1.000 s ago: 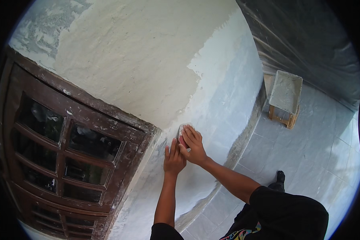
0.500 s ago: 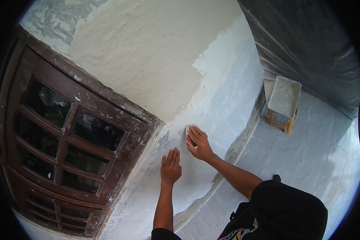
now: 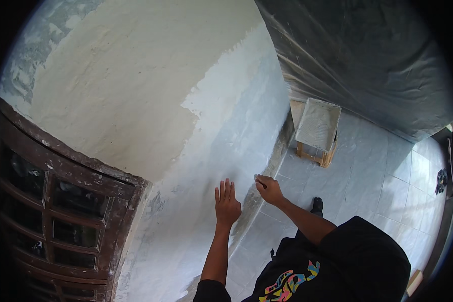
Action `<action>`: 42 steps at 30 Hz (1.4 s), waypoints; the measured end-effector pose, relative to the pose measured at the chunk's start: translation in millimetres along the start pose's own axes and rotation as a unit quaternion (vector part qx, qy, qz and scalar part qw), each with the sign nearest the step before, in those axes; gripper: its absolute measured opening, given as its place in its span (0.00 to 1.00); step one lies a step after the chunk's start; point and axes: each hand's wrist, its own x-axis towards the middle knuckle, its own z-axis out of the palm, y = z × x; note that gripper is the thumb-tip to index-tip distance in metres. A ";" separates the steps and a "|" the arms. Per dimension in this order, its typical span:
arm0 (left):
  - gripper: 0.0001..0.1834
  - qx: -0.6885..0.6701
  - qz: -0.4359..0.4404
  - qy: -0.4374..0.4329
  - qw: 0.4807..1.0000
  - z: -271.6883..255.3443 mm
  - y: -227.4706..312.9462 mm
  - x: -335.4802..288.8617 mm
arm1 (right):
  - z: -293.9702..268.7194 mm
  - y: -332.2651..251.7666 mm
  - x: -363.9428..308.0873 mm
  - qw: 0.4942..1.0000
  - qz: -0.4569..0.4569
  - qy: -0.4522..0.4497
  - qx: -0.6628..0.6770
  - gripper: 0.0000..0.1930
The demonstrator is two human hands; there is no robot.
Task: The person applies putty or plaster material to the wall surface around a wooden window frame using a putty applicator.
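My left hand (image 3: 228, 207) lies flat on the white-coated wall (image 3: 206, 166), its fingers stretched out and holding nothing. To the right of it, my right hand (image 3: 270, 190) is closed in front of the wall's lower edge, apart from the left. A small dark reddish piece (image 3: 262, 184), which looks like folded sandpaper, shows between its fingers; most of it is hidden. Cream-coloured coating (image 3: 121, 85) covers the wall's upper part, with a ragged edge against the smoother white area.
A brown window frame (image 3: 78, 151) with glass panes and white smears stands at left. At right, a putty-smeared tray (image 3: 318, 123) rests on a wooden stool (image 3: 313, 157) on grey floor tiles (image 3: 357, 166). Dark plastic sheeting (image 3: 357, 60) hangs behind it.
My right hand has come off the wall and moved right and down, its fingers now curled. The left hand stays flat on the wall, slightly further right. The view has shifted rightward.
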 end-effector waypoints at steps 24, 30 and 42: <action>0.42 -0.222 0.145 -0.183 0.947 247.3 208.6 296.3 | -276.4 206.7 145.2 0.939 0.200 0.206 -0.191 0.18; 0.43 -0.247 0.191 -0.295 0.903 335.1 200.8 336.8 | -270.7 273.1 172.8 0.901 0.271 0.221 -0.258 0.18; 0.44 -0.260 0.226 -0.298 0.890 492.5 215.6 415.4 | -250.5 422.4 233.7 0.865 0.259 0.146 -0.404 0.30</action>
